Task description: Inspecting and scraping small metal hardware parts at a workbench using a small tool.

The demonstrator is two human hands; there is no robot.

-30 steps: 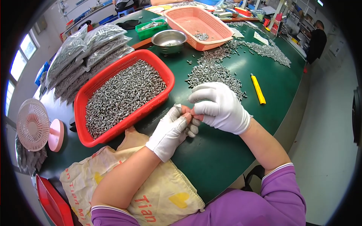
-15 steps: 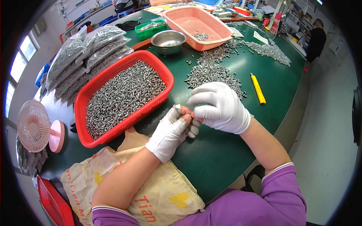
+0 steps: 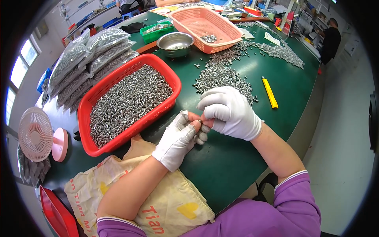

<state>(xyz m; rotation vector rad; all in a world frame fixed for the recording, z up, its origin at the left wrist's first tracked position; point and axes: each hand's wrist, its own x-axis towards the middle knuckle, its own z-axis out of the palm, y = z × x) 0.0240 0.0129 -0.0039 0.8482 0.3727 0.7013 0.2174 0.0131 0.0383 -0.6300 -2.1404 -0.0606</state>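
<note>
A printed plastic bag [image 3: 158, 205] lies nearest on the green tabletop [image 3: 237, 173]. Above it, the gloved left hand [image 3: 177, 140] and right hand [image 3: 231, 112] meet, each grip pinching one small metal part [image 3: 200, 122] between bare fingertips. Beyond sit a red basket [image 3: 85, 114] of parts, a loose pile [image 3: 221, 77], and a yellow knife [image 3: 270, 92].

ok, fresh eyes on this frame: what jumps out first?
The red basket heaped with small metal parts, left of centre on the green table. Just right of it, the white-gloved left hand and right hand meet, pinching one tiny part between the fingertips. Beyond them a loose pile of parts lies by a yellow knife.
</note>
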